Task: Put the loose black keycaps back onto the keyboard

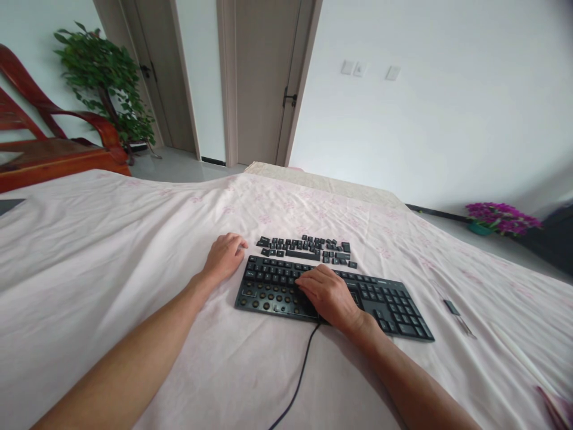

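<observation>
- Keyboard (pixel 394 301) lying flat on the pink cloth (pixel 111 251) over the bed, near the middle, long side across the view
- Right hand (pixel 329 294) resting palm down on the keyboard's middle, fingers curled onto the keys, pinching nothing that shows
- Left hand (pixel 224 255) lying on the cloth just beside the keyboard's far left corner, fingers loosely bent, holding nothing, fingertips near the left end of the loose keycaps (pixel 304 248)
- Loose keycaps set in rough rows just beyond the keyboard's far edge, apart from it
- Bare round sockets showing along the keyboard's near left rows, caps already off there
- Probably best to steady the board with the flat of one hand and lift or press each cap straight, not at a slant, so no stem bends
- Wise to keep the loose caps in their rows, clear of the wrists, so none scatters into the cloth folds
- Worth minding the cable (pixel 299 373) trailing toward the body, easily snagged by a forearm
- Count: one keyboard, one cable, two hands
- Loose keycaps: several dozen, too small to count exactly
- One small dark tool (pixel 452 307) on the cloth well right of the keyboard, kind not clear
</observation>
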Motion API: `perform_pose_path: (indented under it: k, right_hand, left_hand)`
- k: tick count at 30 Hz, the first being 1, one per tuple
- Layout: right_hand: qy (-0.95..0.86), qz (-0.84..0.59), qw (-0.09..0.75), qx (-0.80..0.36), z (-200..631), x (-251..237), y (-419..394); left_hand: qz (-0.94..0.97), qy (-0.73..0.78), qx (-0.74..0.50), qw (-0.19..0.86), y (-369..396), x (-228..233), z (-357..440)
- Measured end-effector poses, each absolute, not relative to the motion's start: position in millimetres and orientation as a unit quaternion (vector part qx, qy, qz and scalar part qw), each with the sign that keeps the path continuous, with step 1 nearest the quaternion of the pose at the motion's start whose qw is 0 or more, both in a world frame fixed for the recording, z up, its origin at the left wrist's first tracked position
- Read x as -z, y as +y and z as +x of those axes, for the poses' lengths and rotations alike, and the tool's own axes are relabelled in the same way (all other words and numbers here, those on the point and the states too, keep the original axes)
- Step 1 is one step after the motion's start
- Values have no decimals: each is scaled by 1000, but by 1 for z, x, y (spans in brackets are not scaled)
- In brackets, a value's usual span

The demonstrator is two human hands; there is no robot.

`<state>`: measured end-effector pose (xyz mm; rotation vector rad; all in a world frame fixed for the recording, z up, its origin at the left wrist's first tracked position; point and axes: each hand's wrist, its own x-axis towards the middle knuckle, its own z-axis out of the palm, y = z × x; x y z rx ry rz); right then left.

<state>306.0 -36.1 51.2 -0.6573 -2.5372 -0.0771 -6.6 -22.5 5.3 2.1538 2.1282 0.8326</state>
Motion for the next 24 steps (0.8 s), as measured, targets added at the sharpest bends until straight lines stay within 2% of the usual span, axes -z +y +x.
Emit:
perform_pose_path:
  k: [13,24]
  right_hand:
    - [-944,-245,220,33,305,-52,-38]
    - [-946,-218,241,12,309,-53,-29]
  left_hand:
    - [684,680,-264,4,-23,-6,-6]
    - [685,678,-267,8,-24,-7,-6]
